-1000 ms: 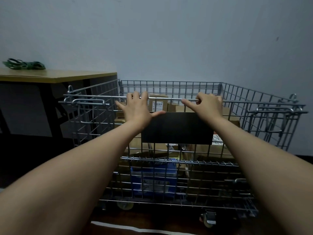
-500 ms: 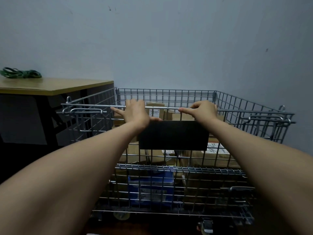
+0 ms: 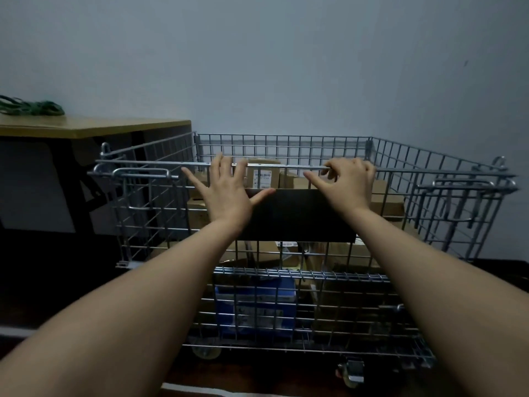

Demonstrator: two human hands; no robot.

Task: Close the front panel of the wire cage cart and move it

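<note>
Both hands slid lower in view as the head tipped up; grip unchanged. Left hand (image 3: 229,193) is spread flat against the front panel (image 3: 286,282) of the wire cage cart (image 3: 446,202), fingers over the top rail (image 3: 160,164). Right hand (image 3: 347,181) curls around that rail. Panel looks upright, cart beside the desk (image 3: 94,128). Push evenly through both palms, low and steady, so the casters (image 3: 352,371) track straight.
</note>
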